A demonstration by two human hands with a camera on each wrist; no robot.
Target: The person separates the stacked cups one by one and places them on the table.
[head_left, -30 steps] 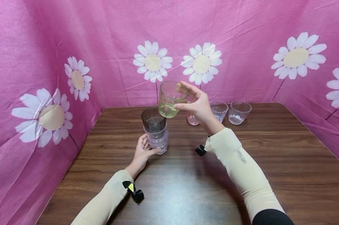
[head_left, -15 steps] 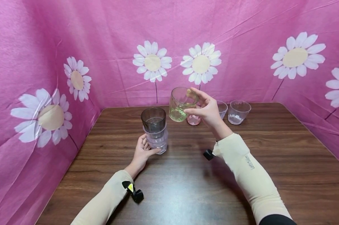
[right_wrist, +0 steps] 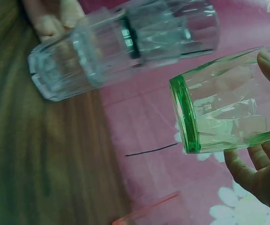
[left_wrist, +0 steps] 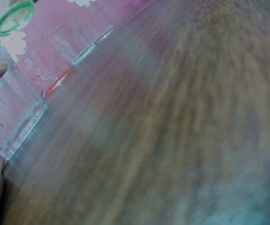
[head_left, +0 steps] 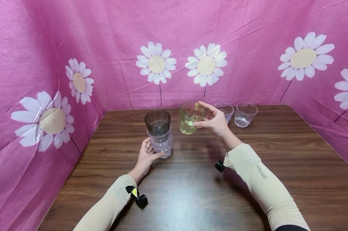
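My left hand (head_left: 145, 157) grips the bottom of an upright stack of nested tumblers on the table, with its thumb across the front. Clear tumblers (head_left: 163, 148) form the lower part, and a dark grey tumbler (head_left: 156, 123) sits in the top. To the right of the stack, my right hand (head_left: 215, 122) holds a green tumbler (head_left: 187, 123) between thumb and fingers. In the right wrist view the green tumbler (right_wrist: 223, 108) is apart from the stack, its thick base showing. Behind it a pink tumbler (left_wrist: 55, 77) is mostly hidden from the head view.
Two clear tumblers, one (head_left: 227, 110) partly behind my right hand and another (head_left: 245, 115) farther right, stand near the back edge of the wooden table (head_left: 191, 192). A pink cloth (head_left: 119, 32) with printed daisies hangs around the back and sides.
My right hand has carried the green tumbler away from above the dark grey one, to the right and downward. The left hand and the stack have stayed in place.
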